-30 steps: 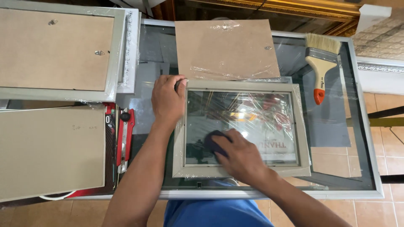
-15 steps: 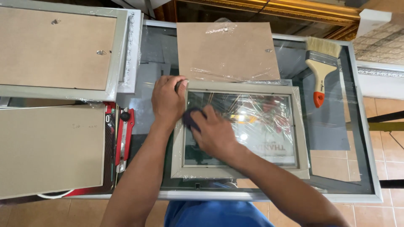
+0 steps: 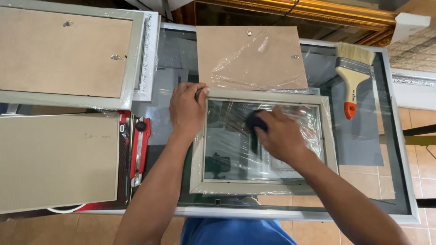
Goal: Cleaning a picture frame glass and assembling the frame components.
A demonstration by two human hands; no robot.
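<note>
The right hand (image 3: 284, 136), its grip closed on a dark cloth (image 3: 255, 121), wipes the glass of a pale picture frame (image 3: 263, 186) lying on the bench (image 3: 290, 213). Beside that grip the left hand (image 3: 187, 109) pins the frame's upper corner, fingers flat. The backing board (image 3: 252, 56) lies beyond, not yet fitted.

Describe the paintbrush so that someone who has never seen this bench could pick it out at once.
Start at the glass-topped table and go to its far right corner, beyond the pale picture frame that the right hand is wiping. The paintbrush lies flat there, bristles pointing away. It is the only thing with a wide tuft of light bristles, a metal band and a cream handle ending in an orange tip.
</note>
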